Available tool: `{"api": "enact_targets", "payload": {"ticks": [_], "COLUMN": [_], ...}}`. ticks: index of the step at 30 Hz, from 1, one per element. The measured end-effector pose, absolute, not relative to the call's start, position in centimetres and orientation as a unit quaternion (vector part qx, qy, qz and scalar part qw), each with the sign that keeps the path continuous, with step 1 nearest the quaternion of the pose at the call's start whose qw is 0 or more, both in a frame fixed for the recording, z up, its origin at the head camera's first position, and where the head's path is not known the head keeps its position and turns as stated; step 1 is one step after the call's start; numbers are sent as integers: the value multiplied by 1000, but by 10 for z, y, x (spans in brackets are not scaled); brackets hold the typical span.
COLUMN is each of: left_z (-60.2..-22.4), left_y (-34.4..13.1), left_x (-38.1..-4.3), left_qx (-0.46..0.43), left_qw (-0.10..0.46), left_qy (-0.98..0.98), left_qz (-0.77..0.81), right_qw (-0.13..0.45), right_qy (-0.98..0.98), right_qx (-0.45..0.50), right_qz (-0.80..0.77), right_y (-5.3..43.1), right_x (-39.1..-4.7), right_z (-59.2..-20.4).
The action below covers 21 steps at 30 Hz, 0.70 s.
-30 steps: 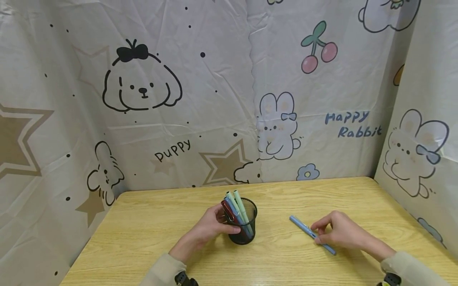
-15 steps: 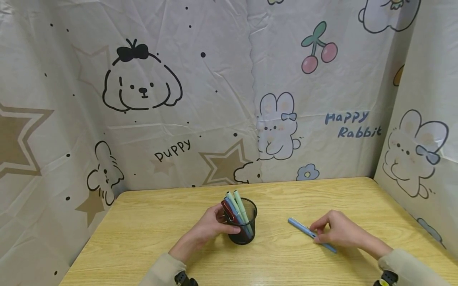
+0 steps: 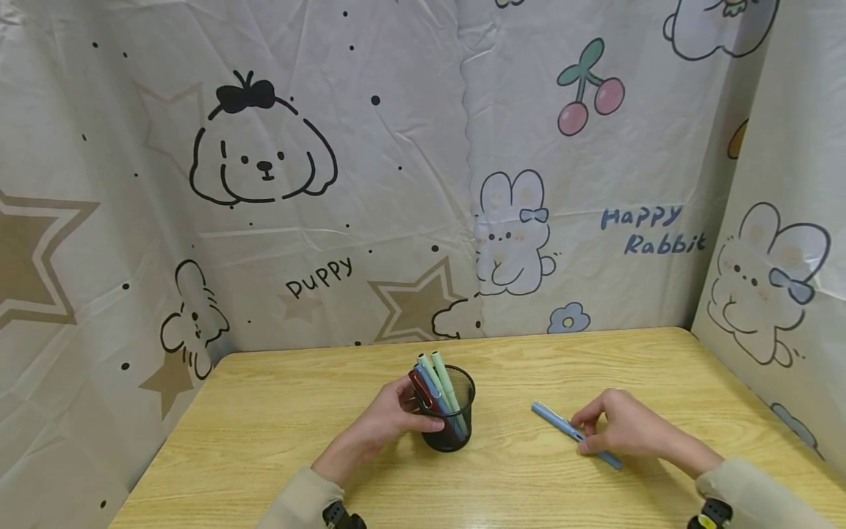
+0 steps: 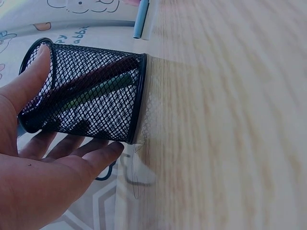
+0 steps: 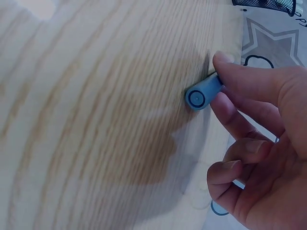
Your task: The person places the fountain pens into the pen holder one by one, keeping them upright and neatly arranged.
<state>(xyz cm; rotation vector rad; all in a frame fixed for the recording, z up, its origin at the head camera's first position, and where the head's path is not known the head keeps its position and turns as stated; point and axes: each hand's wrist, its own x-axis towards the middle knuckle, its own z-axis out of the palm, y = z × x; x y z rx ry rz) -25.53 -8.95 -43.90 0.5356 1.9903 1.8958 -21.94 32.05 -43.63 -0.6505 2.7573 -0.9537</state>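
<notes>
A black mesh pen holder (image 3: pixel 454 433) stands upright on the table, and my left hand (image 3: pixel 386 419) grips its left side, thumb across the front. Inside it lean a dark red pen (image 3: pixel 423 389), a blue pen (image 3: pixel 432 382) and two pale green pens (image 3: pixel 446 380). To the right, a blue pen (image 3: pixel 551 419) lies slanted on the tabletop. My right hand (image 3: pixel 624 430) pinches this pen near its middle between thumb and forefinger. In the right wrist view the blue pen (image 5: pixel 204 93) shows its round end, and the other fingers are curled beside it.
The wooden table (image 3: pixel 297 397) ends at a patterned cloth (image 3: pixel 396 184) that hangs behind it and along both sides. A sleeve and a dark strap show at each wrist.
The lying blue pen and my right hand have shifted very slightly to the left. My left hand and the pen holder have stayed in place.
</notes>
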Motion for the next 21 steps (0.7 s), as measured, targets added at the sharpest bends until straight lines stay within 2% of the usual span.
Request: {"api": "enact_targets", "payload": {"ticks": [21], "left_z": [-444], "left_y": [-89], "left_x": [-259], "left_qx": [182], "left_qw": [165], "left_qy": [707], "left_qz": [663], "right_qw": [88], "right_qy": [917], "right_qx": [-223], "right_qz": [-318], "right_y": [319], "right_x": [-223], "right_z": [-437]}}
